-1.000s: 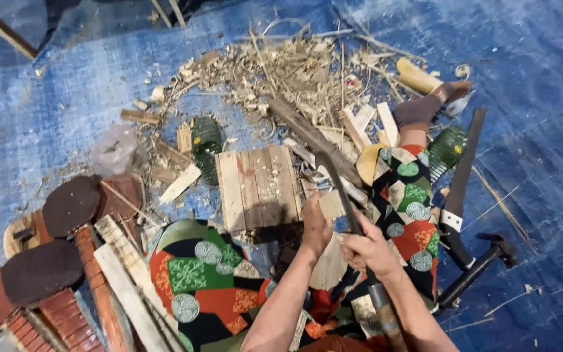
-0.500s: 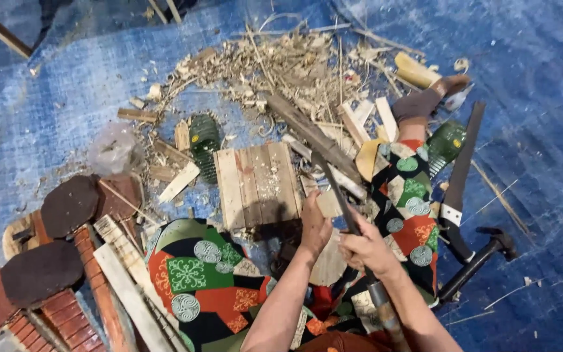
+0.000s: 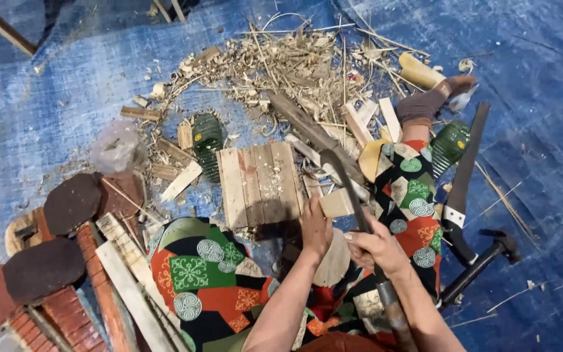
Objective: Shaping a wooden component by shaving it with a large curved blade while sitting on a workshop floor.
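Since a moment ago, the curved blade (image 3: 345,186) has come down a little and now sits close to the small wood piece (image 3: 337,203). My left hand (image 3: 315,229) holds that small wood piece, with my fingers clenched around its near end. My right hand (image 3: 379,244) is wrapped tight around the handle of the curved blade.

The small wood piece is just to the right of the flat board of planks (image 3: 259,184), almost touching its edge. The curved blade leans over it from the right side. Beyond the board of planks lies a big pile of wood chips and sticks (image 3: 281,65) on the blue tarp (image 3: 53,111). Left of the board are some bricks (image 3: 66,313) and dark round pieces (image 3: 72,203). Far to the right of the board lie a long dark saw (image 3: 465,171) and a black hammer (image 3: 483,261). My foot in a sock (image 3: 428,103) rests past the board, to the right.
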